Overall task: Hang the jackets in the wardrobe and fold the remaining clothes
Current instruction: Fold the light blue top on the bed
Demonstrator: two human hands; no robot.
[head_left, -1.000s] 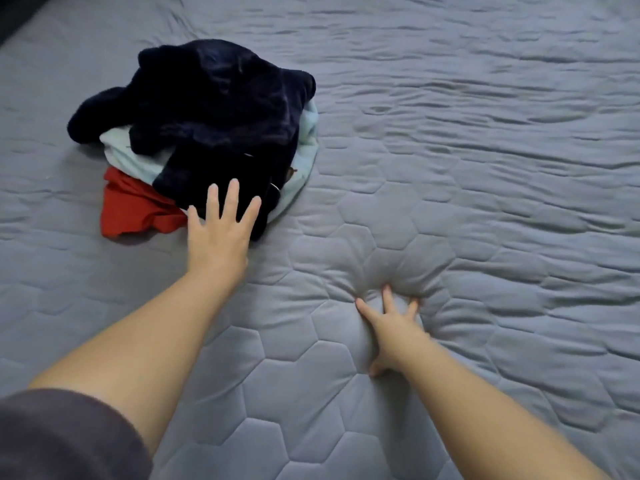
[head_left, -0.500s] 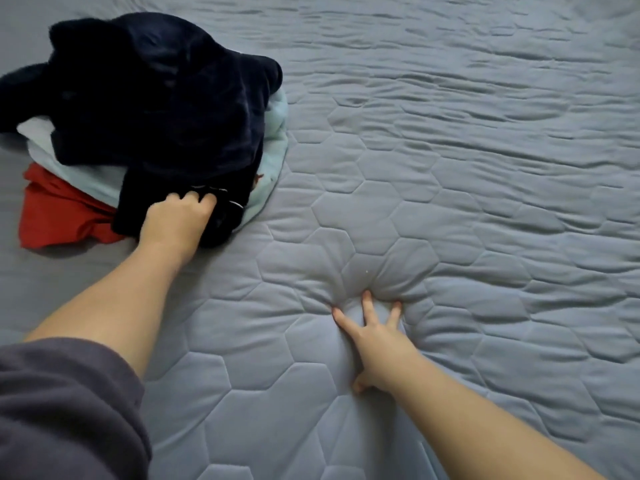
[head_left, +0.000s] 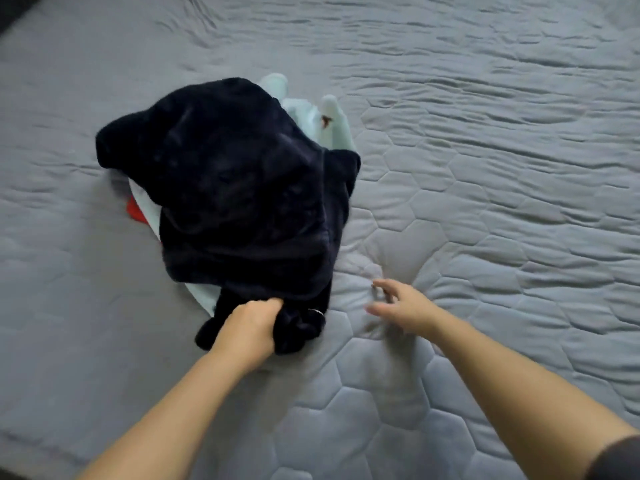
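A fluffy dark navy jacket (head_left: 239, 188) lies on top of a small pile of clothes on the bed. Under it shows a pale mint garment (head_left: 325, 123), and a sliver of a red garment (head_left: 133, 211) peeks out at the left. My left hand (head_left: 251, 325) grips the near edge of the navy jacket, fingers curled into the fabric. My right hand (head_left: 401, 304) hovers just above the quilt to the right of the pile, fingers loosely spread and holding nothing.
The grey quilted bed cover (head_left: 485, 202) with a hexagon pattern fills the view, wrinkled towards the far side. A dark strip shows beyond the bed's far left corner (head_left: 14, 12).
My left hand closed on the navy jacket's edge and has dragged the pile nearer and to the right. My right hand lifted off the quilt where it was pressing.
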